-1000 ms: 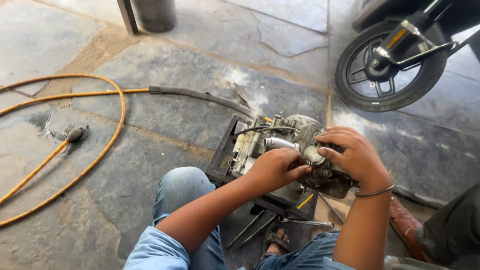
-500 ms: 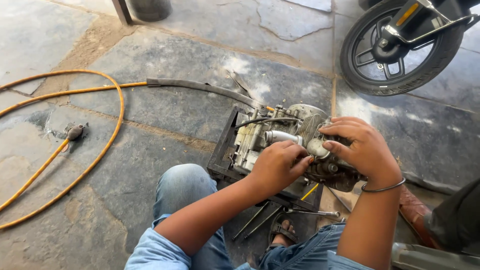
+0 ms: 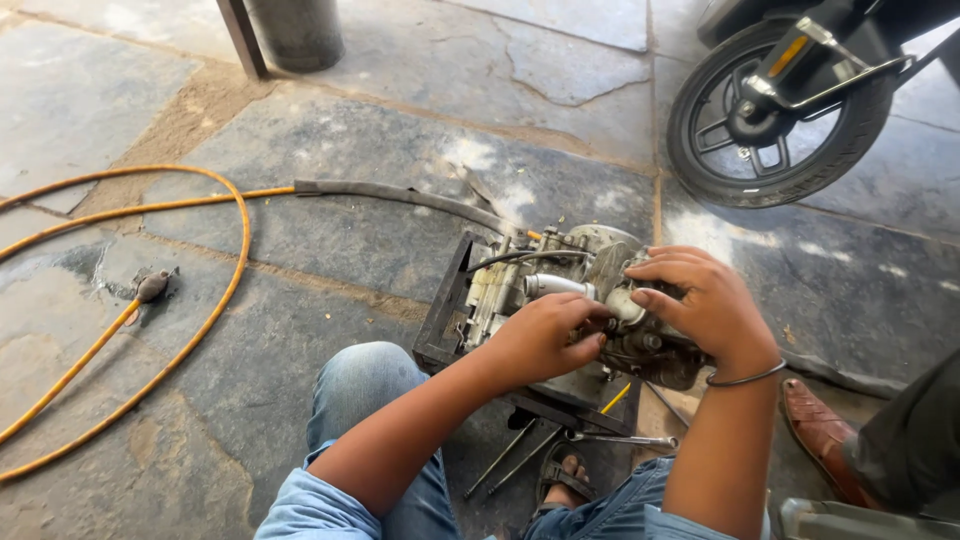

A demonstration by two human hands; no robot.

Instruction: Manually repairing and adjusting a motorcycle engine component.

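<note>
Our left hand [image 3: 545, 335] and right hand [image 3: 705, 305] stay clenched on the grey engine block [image 3: 560, 290], still sitting on its black stand [image 3: 445, 320] on the stone floor [image 3: 330, 240], nothing shifted but our view.

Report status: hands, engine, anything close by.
Left hand and right hand both gripping engine on black stand. Loose tools underneath.

You worked in bright, even daylight that seemed to fall from above and ahead. Pale glare washed the stone floor [image 3: 560, 200] near the engine [image 3: 560, 290], while your arms cast only soft shadows. The picture stayed sharp throughout, with slight wide-angle bending at the edges.
</note>
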